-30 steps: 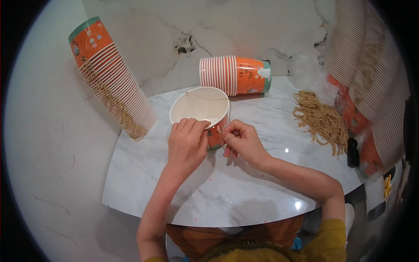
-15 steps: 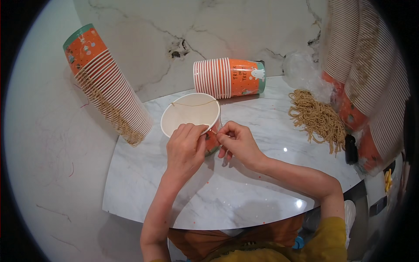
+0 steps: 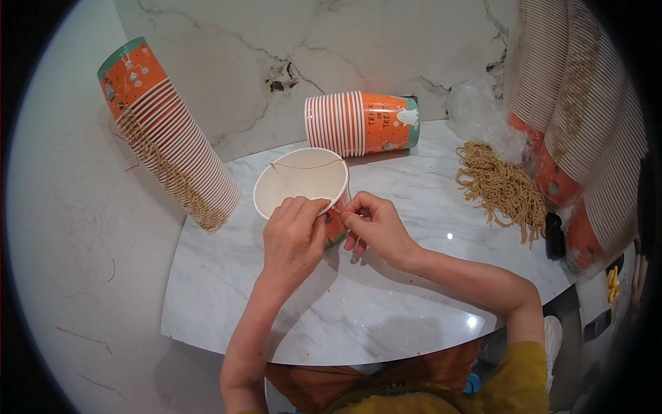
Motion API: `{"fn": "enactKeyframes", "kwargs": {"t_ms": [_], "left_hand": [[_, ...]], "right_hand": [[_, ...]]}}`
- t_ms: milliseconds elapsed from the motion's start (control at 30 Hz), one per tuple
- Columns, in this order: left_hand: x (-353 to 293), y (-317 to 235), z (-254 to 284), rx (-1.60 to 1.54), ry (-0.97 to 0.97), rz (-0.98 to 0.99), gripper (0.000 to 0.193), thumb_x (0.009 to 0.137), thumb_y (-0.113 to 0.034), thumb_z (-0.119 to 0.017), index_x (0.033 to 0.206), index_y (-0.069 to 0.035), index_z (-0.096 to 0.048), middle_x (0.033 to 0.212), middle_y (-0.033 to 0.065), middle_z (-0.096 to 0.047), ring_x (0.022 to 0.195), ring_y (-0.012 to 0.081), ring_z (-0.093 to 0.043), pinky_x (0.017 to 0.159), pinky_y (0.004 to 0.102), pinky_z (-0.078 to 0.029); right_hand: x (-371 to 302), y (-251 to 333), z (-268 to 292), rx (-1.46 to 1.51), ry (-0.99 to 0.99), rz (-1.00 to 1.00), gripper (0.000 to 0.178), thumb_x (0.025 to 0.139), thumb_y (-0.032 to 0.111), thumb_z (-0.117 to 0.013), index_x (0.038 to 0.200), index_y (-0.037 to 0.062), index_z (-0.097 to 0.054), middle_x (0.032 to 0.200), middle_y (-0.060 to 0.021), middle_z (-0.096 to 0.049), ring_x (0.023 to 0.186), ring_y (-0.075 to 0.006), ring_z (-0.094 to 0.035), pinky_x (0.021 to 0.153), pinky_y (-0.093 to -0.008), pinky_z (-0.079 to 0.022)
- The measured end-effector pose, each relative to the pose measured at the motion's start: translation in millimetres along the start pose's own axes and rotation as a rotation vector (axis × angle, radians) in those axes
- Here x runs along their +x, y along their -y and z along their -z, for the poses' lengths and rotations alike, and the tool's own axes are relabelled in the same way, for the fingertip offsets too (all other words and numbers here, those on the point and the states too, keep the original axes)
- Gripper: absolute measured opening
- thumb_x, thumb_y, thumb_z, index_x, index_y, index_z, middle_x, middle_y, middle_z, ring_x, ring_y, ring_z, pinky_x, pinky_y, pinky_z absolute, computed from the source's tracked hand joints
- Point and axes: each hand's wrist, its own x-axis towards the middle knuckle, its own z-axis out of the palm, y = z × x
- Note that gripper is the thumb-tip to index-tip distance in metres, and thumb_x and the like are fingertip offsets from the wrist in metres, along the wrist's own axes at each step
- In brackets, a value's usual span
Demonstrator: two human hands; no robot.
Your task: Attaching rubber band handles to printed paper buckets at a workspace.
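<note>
A paper cup [image 3: 293, 181] with a white inside and an orange printed outside is tilted toward me at the middle of the table. Tan cord [image 3: 308, 167] crosses its mouth near the far rim and runs down outside the right side. My left hand [image 3: 291, 231] is closed over the near rim, holding the cup. Right beside it, my right hand [image 3: 379, 224] pinches the cord between thumb and forefinger at the cup's right side. The fingers partly hide the spot where cord meets cup.
A leaning stack of nested cups [image 3: 181, 148] with cord on it stands at left. Another stack [image 3: 362, 124] lies at the back by the marble wall. To the right are a pile of tan cords [image 3: 502, 190], clear plastic [image 3: 483, 117] and bagged cup stacks [image 3: 583, 124].
Almost nothing differs. Both hands stay at the rim, and the right fingers have shifted very slightly on the cord.
</note>
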Motion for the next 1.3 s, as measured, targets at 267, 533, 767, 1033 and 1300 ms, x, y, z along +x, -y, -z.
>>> {"fn": "enactKeyframes", "kwargs": {"t_ms": [267,533,767,1033,1300], "left_hand": [[1.0,-6.1,2.5,-0.003,0.039,0.018,0.022,0.081,0.000,-0.066,0.103,-0.004,-0.068,0.087,0.0100,-0.062,0.084,0.0294,-0.061,0.074,0.0408,-0.048],[3.7,-5.4,7.3,-0.167,0.050,0.129,0.017,0.083,-0.006,-0.069,0.101,-0.005,-0.068,0.085,0.0103,-0.064,0.083,0.0304,-0.063,0.071,0.0412,-0.051],[3.5,-11.1,4.5,0.096,0.040,-0.011,0.013,0.082,-0.010,-0.071,0.094,-0.006,-0.068,0.081,0.0076,-0.061,0.079,0.0280,-0.063,0.070,0.0406,-0.048],[2.0,-11.9,-2.3,0.134,-0.024,-0.053,0.013,0.079,-0.009,-0.072,0.091,-0.006,-0.065,0.079,0.0068,-0.058,0.077,0.0269,-0.060,0.068,0.0399,-0.044],[1.0,-11.6,-8.8,0.216,-0.076,-0.127,0.015,0.077,-0.007,-0.071,0.089,-0.005,-0.062,0.077,0.0067,-0.056,0.074,0.0250,-0.058,0.067,0.0390,-0.042]], "right_hand": [[-0.3,5.4,0.1,-0.004,0.004,0.004,0.010,0.100,0.011,-0.058,0.096,0.0018,-0.057,0.080,-0.0060,-0.067,0.058,-0.0097,-0.064,0.047,-0.0236,-0.049],[-3.3,8.7,-2.1,0.040,0.022,-0.037,0.011,0.101,0.012,-0.059,0.097,0.0021,-0.058,0.074,-0.0035,-0.065,0.054,-0.0085,-0.060,0.046,-0.0232,-0.046],[-4.3,7.2,-2.9,0.049,0.047,-0.025,0.010,0.101,0.011,-0.058,0.096,0.0019,-0.058,0.073,-0.0032,-0.063,0.053,-0.0082,-0.058,0.047,-0.0235,-0.045],[-7.7,6.1,-5.0,0.048,0.071,0.014,0.012,0.103,0.012,-0.057,0.098,0.0020,-0.059,0.073,-0.0020,-0.062,0.056,-0.0071,-0.057,0.050,-0.0229,-0.045],[-10.5,0.8,-6.3,0.066,0.071,0.019,0.012,0.103,0.012,-0.058,0.096,0.0020,-0.060,0.082,-0.0013,-0.066,0.067,-0.0054,-0.058,0.056,-0.0227,-0.047]]}}
